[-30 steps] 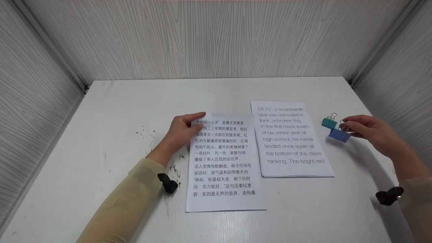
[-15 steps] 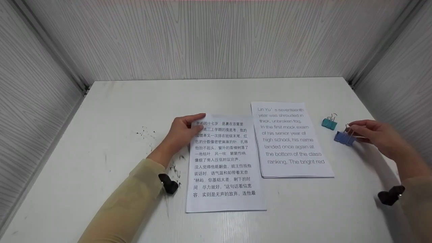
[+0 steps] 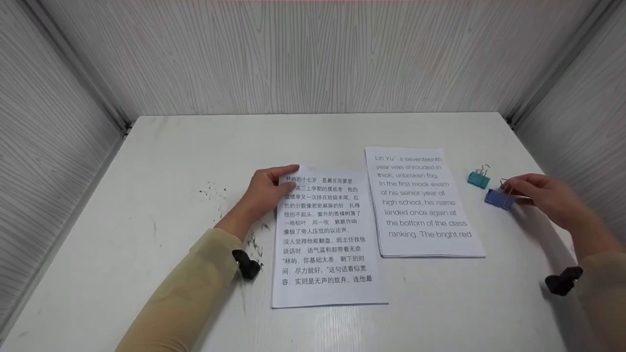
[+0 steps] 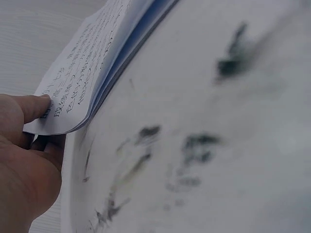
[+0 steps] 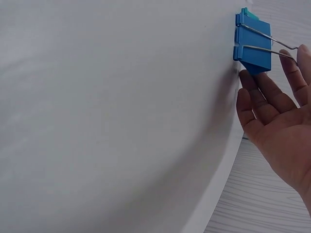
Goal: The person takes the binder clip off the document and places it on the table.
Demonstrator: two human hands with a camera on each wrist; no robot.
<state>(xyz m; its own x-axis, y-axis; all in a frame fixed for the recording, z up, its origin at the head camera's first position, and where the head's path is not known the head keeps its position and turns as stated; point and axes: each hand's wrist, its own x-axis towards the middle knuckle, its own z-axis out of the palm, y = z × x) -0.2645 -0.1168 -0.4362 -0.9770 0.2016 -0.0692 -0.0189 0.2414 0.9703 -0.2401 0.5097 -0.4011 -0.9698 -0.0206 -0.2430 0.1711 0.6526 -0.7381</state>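
At its upper left corner, a stack of paper with Chinese print point(image 3: 323, 234) is pinched by my left hand point(image 3: 264, 188). In the left wrist view the thumb point(image 4: 36, 106) lies on top of the sheets and the other fingers are underneath, partly hidden. My right hand point(image 3: 545, 195) holds a blue binder clip point(image 3: 499, 199) by its wire handle. Seen from the right wrist, the blue clip point(image 5: 255, 43) has its handle between thumb and forefinger, while the other fingers are spread below. Just behind it on the table is a teal binder clip point(image 3: 478, 179).
A second paper stack with English print point(image 3: 420, 200) lies between the Chinese-print stack and the clips. Dark smudges point(image 3: 212, 193) mark the white table point(image 3: 122, 234) on the left. Wood-grain panels point(image 3: 313, 58) stand behind and at both sides.
The right hand has shifted the blue binder clip slightly right and towards me, away from the teal one, mostly in the first half second. The left hand stays at the paper's corner.
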